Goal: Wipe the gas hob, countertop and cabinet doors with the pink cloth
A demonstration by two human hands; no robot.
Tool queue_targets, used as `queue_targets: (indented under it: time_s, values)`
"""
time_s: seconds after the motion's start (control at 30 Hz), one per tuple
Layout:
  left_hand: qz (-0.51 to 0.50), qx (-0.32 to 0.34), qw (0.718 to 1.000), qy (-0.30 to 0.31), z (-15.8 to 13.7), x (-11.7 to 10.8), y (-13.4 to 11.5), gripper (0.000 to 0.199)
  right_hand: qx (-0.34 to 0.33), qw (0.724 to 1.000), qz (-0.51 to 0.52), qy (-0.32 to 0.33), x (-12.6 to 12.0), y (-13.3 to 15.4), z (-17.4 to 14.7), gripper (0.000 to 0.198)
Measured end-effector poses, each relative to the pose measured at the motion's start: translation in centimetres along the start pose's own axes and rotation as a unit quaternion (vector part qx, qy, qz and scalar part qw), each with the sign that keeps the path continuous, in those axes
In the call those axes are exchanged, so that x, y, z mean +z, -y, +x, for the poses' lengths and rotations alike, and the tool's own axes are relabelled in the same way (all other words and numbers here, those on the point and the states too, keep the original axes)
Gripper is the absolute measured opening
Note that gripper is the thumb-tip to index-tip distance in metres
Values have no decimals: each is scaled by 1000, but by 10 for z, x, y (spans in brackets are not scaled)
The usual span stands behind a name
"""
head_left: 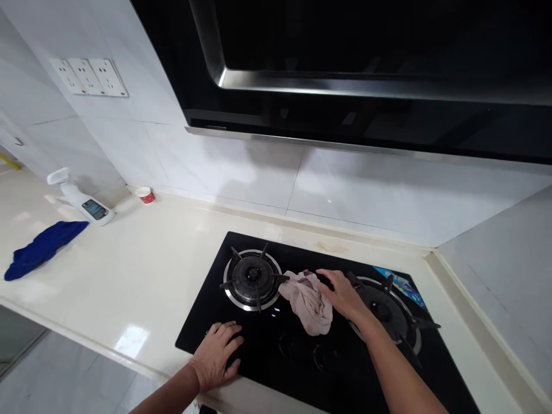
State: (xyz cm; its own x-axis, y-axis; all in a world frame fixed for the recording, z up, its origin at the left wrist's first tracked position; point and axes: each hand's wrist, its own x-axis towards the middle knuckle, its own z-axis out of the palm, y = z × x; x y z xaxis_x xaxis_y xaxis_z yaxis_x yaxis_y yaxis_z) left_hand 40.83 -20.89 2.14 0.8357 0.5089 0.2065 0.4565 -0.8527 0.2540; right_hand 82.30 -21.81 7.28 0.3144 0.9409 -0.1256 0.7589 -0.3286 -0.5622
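Observation:
A black glass gas stove (pixel 276 356) is set into the pale countertop. My left hand (pixel 218 351) lies flat on the stove's front left corner, fingers spread, holding nothing. Between the two burners, a crumpled pinkish cloth (pixel 308 305) rests on the glass. My right hand (pixel 342 294) reaches in from the right, its curved fingers on the cloth's upper right edge; some fingertips are hidden in the folds. The left burner (pixel 253 276) is just left of the cloth. Behind my right forearm, the right burner (pixel 382 307) is partly covered.
A black range hood (pixel 345 121) overhangs the stove. On the counter at left are a blue cloth (pixel 45 244), a white spray bottle (pixel 84 201) and a small red-and-white cup (pixel 145 195). Wall sockets (pixel 89 77) are above them. A tiled wall bounds the right side.

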Motion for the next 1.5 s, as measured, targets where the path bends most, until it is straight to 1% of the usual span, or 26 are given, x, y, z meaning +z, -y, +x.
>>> queue_targets:
  time_s: [0.07,0.13,0.2,0.33,0.5,0.6,0.67,0.73,0.8,0.9,1.0,1.07,1.13,1.17,1.2,1.23,1.3,1.37,1.43,1.5]
  values:
    - [-1,-3,1000,7,0,0,0,46,0,998,-52,30,20,17,-10,54]
    - [-1,-1,1000,10,0,0,-1,46,2,994,-103,44,37,35,-18,56]
    - [-1,2,1000,11,0,-1,-1,46,-8,988,-144,50,46,50,-23,57]
    - [-2,3,1000,7,1,-1,0,46,-50,977,-192,82,43,66,-31,45]
    - [-6,4,1000,8,0,1,0,45,-125,965,-189,129,40,77,-46,35]
    - [-6,5,1000,4,0,3,0,44,-173,957,-165,165,36,71,-46,29]
    - [-6,4,1000,0,-1,5,1,44,-182,956,-146,177,31,61,-42,31]
    - [-9,3,1000,-3,-1,6,1,45,-159,964,-131,166,29,49,-37,32]
    - [-10,3,1000,-3,-2,8,2,46,-116,977,-115,136,28,40,-33,32]
    - [-10,4,1000,2,-3,10,2,47,-46,993,-79,77,23,40,-33,36]
    - [-17,6,1000,2,-3,12,3,48,11,999,-26,23,10,53,-47,40]
    - [-25,3,1000,0,-3,12,3,48,39,998,48,-10,3,67,-63,40]
    - [-34,-3,999,-2,-3,13,3,46,47,989,132,-42,6,83,-80,42]
    - [-40,-5,999,-3,-4,12,3,45,44,985,156,-56,13,91,-87,45]
    - [-46,-7,999,-3,-4,12,2,44,38,985,155,-68,23,98,-93,48]
    - [-54,-8,998,-4,-5,12,2,44,37,988,127,-77,36,104,-97,49]
    - [-75,-7,997,-10,-6,11,3,44,59,995,20,-76,66,113,-98,48]
    - [-101,-3,995,-17,-7,10,4,45,93,991,-78,-61,94,119,-93,48]
    - [-136,0,990,-22,-7,9,7,46,118,984,-126,-54,112,125,-85,53]
    - [-181,-2,983,-32,-6,9,10,46,131,977,-156,-58,121,131,-79,57]
